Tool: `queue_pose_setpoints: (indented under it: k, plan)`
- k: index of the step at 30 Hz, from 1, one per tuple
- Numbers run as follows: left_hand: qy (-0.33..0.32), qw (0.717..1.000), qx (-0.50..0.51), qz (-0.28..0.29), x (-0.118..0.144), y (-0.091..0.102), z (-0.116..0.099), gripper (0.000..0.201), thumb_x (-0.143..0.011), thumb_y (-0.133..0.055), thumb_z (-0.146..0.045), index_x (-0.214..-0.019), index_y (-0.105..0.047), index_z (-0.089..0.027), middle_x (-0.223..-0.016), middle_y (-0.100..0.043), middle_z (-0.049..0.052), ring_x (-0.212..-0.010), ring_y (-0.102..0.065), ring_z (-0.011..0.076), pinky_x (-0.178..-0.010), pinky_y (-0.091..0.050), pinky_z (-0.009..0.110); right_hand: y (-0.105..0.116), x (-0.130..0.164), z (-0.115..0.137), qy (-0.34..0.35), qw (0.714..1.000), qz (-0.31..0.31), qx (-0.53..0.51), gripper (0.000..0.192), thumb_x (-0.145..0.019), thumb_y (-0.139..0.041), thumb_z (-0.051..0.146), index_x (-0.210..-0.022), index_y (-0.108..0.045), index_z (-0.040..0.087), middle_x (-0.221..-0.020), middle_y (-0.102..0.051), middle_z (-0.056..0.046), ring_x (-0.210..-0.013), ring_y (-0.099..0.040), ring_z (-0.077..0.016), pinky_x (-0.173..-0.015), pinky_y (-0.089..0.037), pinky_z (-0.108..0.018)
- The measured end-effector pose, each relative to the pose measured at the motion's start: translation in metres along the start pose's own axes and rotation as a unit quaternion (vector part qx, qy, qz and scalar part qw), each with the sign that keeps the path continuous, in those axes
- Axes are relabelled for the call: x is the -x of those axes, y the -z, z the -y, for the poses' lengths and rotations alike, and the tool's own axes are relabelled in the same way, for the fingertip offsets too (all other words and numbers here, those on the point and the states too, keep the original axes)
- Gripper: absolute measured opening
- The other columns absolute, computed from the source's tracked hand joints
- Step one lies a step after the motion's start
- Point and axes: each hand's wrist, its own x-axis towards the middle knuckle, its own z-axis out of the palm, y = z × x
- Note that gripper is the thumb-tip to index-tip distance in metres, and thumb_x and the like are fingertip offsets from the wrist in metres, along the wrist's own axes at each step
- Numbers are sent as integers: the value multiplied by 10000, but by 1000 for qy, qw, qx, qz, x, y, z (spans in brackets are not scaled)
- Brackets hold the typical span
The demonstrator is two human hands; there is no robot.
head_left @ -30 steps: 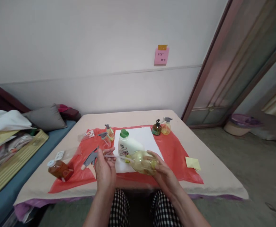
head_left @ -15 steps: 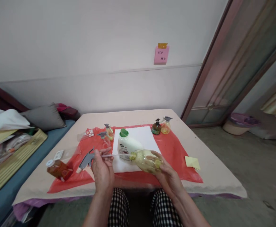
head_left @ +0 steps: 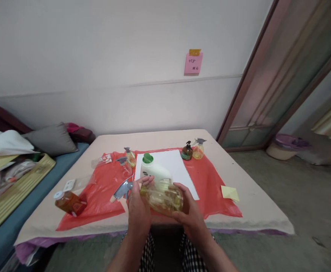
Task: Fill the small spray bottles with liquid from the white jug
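My right hand (head_left: 190,209) is wrapped round the base of a clear yellowish spray bottle (head_left: 163,198), which lies on its side in the air. At the bottle's neck, my left hand (head_left: 139,207) is closed on a grey trigger sprayer head (head_left: 123,189) that points left. The sprayer's tube runs inside the bottle. My left fingers hide the joint, so I cannot tell whether the cap is screwed on. Just behind stands a white jug (head_left: 155,170) with a green cap (head_left: 147,158), on a white sheet (head_left: 179,166).
Red plastic (head_left: 216,189) covers part of the table. Two spray bottles, one being a clear spray bottle (head_left: 125,166), stand at the left. A dark green pump bottle (head_left: 187,152) and a yellow spray bottle (head_left: 198,151) stand back right. An amber bottle (head_left: 70,204) lies front left.
My hands have come together. The sprayer's tube, partly outside the bottle before, has gone into it, and the sprayer head now sits at the neck.
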Motion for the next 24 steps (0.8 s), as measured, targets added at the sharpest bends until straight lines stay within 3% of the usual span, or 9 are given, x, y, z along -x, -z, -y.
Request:
queue_pose_setpoints:
  k: [3, 5, 10, 13, 15, 17, 19, 21, 24]
  plan:
    - [39, 999, 26, 6, 2, 2, 0, 521, -875, -468, -615, -998, -691, -160, -1094, -740, 137, -1057, -673, 262, -922, -496, 414, 3, 2, -4, 24, 999, 4, 26, 740, -599, -872, 275, -1255, -533, 326, -1280, -577, -48, -1218, -539, -279, -1033, -453, -446]
    - [32, 999, 4, 18, 5, 5, -1, 493, -871, -486, -587, -1005, -700, -164, -1104, -739, 133, -1047, -676, 265, -905, -506, 409, 4, 4, -5, 28, 999, 3, 31, 737, -603, -876, 285, -1254, -531, 326, -1276, -580, -48, -1206, -549, -276, -1023, -463, -438]
    - [-72, 985, -138, 74, 12, 14, -3, 383, -883, -500, -442, -1038, -729, -178, -1094, -742, 111, -1045, -675, 267, -884, -520, 388, 0, 8, -9, -8, 1000, -10, -11, 765, -569, -907, 287, -1241, -543, 322, -1255, -615, -39, -1170, -585, -269, -980, -495, -405]
    - [-128, 968, -191, 102, 12, 19, -4, 292, -796, -612, -327, -1021, -732, -184, -1085, -746, 95, -1044, -675, 272, -912, -515, 394, -4, 12, -19, -77, 995, -8, -61, 616, -673, -842, 439, -1206, -590, 260, -1166, -671, -72, -1050, -648, -257, -798, -566, -344]
    - [-122, 969, -189, 105, 12, 23, -3, 247, -803, -587, -320, -944, -729, -176, -1058, -751, 101, -1009, -685, 274, -891, -525, 404, -6, 14, -29, -149, 986, -9, -70, 530, -807, -687, 578, -1172, -620, 200, -1030, -710, -101, -856, -691, -228, -592, -554, -278]
    - [-109, 971, -191, 95, 12, 29, -1, 256, -839, -522, -332, -882, -721, -176, -1017, -755, 101, -977, -691, 269, -881, -524, 411, -5, 16, -38, -210, 976, -15, -62, 606, -884, -514, 672, -1157, -629, 144, -887, -722, -120, -660, -680, -197, -459, -494, -235]
    - [-119, 963, -231, 76, 13, 37, 1, 261, -834, -507, -317, -876, -730, -187, -982, -757, 91, -960, -690, 266, -904, -505, 417, -3, 16, -45, -244, 969, -7, -49, 709, -890, -431, 730, -1179, -617, 109, -845, -721, -139, -574, -660, -182, -421, -467, -226]
    - [-140, 945, -290, 59, 13, 44, 1, 255, -777, -551, -289, -917, -745, -200, -969, -760, 83, -945, -687, 274, -924, -485, 429, 0, 17, -47, -240, 970, 11, -24, 756, -855, -467, 762, -1265, -568, 135, -995, -718, -164, -618, -672, -187, -427, -476, -235]
    - [-125, 942, -311, 28, 12, 47, -3, 289, -717, -592, -297, -933, -753, -194, -935, -764, 93, -893, -693, 289, -880, -504, 438, 2, 19, -48, -134, 990, 35, 25, 871, -669, -812, 608, -1382, -450, 264, -1338, -589, -131, -915, -687, -226, -637, -573, -300]
